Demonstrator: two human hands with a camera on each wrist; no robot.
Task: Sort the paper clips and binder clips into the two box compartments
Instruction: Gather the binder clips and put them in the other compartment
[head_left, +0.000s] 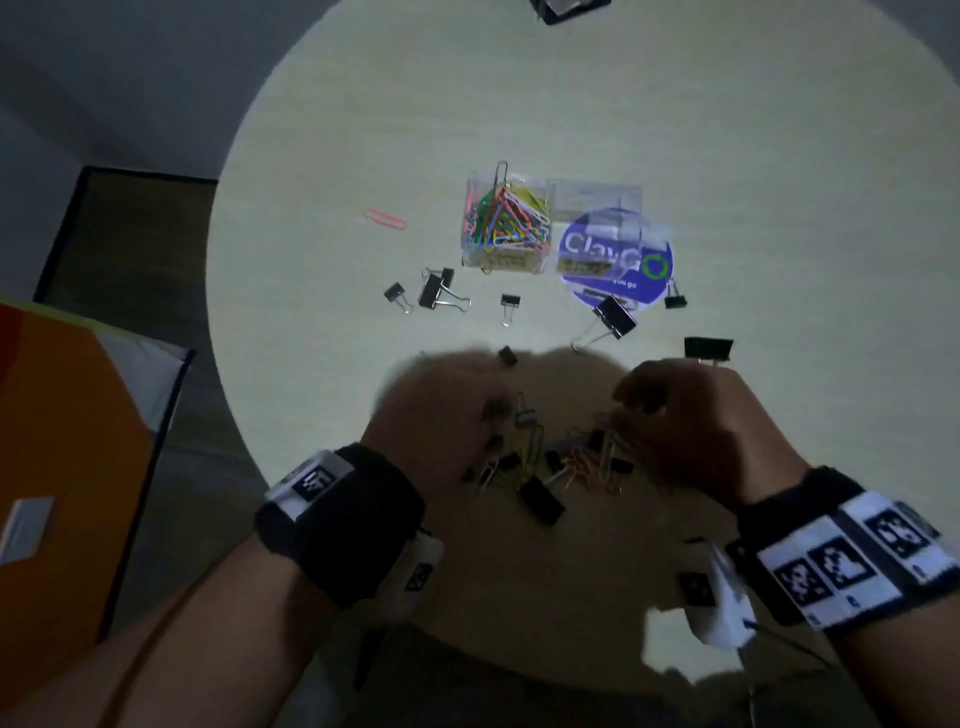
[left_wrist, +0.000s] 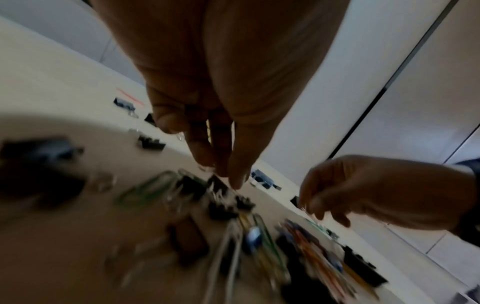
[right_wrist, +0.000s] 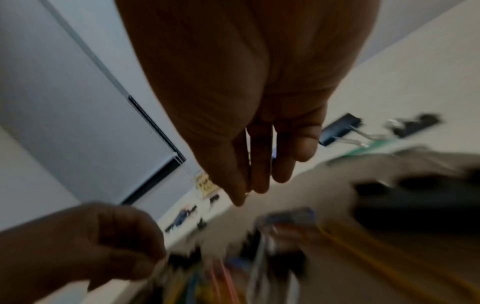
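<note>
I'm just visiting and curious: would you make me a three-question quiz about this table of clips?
1. True or false: the clear box already holds coloured paper clips in one compartment.
2. What lies alone left of the box? A) red paper clip B) pencil C) coin
3. Fill in: both hands, left hand and right hand, hover over a mixed ____ of clips.

Key: 1 true; 2 A; 3 pile.

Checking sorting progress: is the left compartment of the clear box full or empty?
Nearly full. In the head view the left compartment of the clear box holds a heap of coloured paper clips, one poking above its rim.
</note>
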